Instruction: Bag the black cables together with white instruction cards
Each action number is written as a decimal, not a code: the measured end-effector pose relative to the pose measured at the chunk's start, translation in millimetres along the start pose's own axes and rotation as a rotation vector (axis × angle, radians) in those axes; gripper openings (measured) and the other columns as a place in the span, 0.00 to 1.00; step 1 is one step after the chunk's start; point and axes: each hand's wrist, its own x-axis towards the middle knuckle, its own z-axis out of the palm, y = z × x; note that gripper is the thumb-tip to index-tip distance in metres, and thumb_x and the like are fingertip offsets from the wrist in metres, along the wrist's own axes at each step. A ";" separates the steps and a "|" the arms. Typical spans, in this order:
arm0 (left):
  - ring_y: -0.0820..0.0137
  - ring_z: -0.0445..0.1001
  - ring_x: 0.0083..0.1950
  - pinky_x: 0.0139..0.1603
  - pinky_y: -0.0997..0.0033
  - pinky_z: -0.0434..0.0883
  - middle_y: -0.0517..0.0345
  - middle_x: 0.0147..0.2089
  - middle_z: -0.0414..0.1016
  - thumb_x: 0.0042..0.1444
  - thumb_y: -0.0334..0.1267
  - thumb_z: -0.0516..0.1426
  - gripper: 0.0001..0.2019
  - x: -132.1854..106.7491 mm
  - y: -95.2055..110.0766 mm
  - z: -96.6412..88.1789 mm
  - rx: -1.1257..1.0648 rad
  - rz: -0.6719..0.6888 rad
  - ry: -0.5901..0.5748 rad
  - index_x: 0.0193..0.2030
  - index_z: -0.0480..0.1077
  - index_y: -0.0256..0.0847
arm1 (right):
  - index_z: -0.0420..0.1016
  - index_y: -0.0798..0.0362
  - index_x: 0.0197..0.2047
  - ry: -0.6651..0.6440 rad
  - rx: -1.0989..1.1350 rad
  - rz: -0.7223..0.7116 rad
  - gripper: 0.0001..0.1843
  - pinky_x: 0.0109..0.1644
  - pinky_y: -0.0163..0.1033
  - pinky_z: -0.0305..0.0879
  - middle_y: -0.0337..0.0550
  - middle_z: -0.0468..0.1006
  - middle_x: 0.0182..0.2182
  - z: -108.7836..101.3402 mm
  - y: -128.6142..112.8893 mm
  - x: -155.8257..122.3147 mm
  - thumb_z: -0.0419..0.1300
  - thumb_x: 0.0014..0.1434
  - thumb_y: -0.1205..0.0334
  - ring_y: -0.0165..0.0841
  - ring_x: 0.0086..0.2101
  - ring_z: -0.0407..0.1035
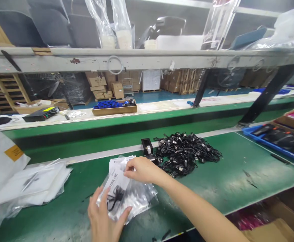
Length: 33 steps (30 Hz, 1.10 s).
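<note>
A clear plastic bag (143, 198) lies on the green bench, with a black cable (117, 195) and a white printed leaflet (114, 179) showing at it. My left hand (105, 215) rests at the bag's near left side, thumb and fingers spread around the cable. Over the upper part of the bag, my right hand (142, 169) has its fingers pinched together, seemingly on the bag's film; the fingertips are partly hidden. More leaflets (113, 163) lie under the bag's top edge. Just beyond my right hand stands a black tape dispenser (147, 147).
A heap of black cables (184, 151) lies right of the dispenser. Stacked plastic bags (41, 181) are at left. A blue tray (278, 139) of black items sits at right. Behind, a ledge carries a cardboard box of blue parts (114, 107); a shelf beam (147, 60) crosses above.
</note>
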 end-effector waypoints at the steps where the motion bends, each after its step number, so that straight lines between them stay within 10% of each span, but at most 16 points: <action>1: 0.49 0.61 0.53 0.50 0.45 0.60 0.42 0.51 0.62 0.46 0.46 0.58 0.21 -9.7 6.2 3.8 0.047 0.125 0.031 0.46 0.63 0.41 | 0.77 0.56 0.27 0.000 0.008 0.029 0.09 0.30 0.32 0.55 0.43 0.79 0.27 3.5 3.7 0.1 0.56 0.51 0.63 0.31 0.28 0.69; 5: 0.61 0.69 0.47 0.46 0.60 0.65 0.49 0.47 0.70 0.50 0.31 0.55 0.10 -36.4 28.0 20.6 -0.009 0.499 -0.080 0.39 0.67 0.47 | 0.77 0.57 0.26 -0.042 0.081 0.111 0.11 0.27 0.30 0.56 0.42 0.79 0.23 20.9 22.0 -3.4 0.54 0.51 0.63 0.29 0.26 0.69; 12: 0.57 0.69 0.52 0.48 0.54 0.61 0.43 0.52 0.72 0.51 0.58 0.47 0.30 -41.8 16.7 41.2 0.362 0.820 -0.227 0.54 0.62 0.39 | 0.77 0.58 0.26 -0.073 0.217 0.181 0.10 0.24 0.28 0.57 0.41 0.80 0.24 45.7 47.2 -20.0 0.55 0.49 0.66 0.26 0.22 0.68; 18: 0.54 0.66 0.56 0.54 0.50 0.58 0.42 0.54 0.70 0.49 0.43 0.55 0.17 -57.1 25.7 42.2 0.230 0.589 -0.211 0.47 0.66 0.43 | 0.77 0.58 0.32 -0.067 0.296 0.235 0.13 0.19 0.28 0.55 0.43 0.80 0.26 51.5 59.6 -20.6 0.53 0.52 0.61 0.22 0.15 0.61; 25: 0.50 0.60 0.59 0.57 0.43 0.52 0.36 0.58 0.65 0.44 0.51 0.57 0.32 -63.5 26.2 50.0 0.309 0.558 -0.265 0.55 0.60 0.38 | 0.76 0.58 0.27 -0.023 0.270 0.201 0.10 0.24 0.28 0.55 0.43 0.80 0.25 48.3 54.5 -20.4 0.54 0.51 0.64 0.27 0.23 0.68; 33: 0.51 0.62 0.58 0.59 0.39 0.42 0.42 0.58 0.65 0.47 0.49 0.56 0.27 -62.9 29.1 47.9 0.303 0.490 -0.305 0.55 0.62 0.43 | 0.73 0.53 0.29 0.084 0.185 -0.019 0.07 0.32 0.30 0.56 0.36 0.77 0.29 -4.8 3.1 -15.0 0.55 0.54 0.61 0.27 0.27 0.68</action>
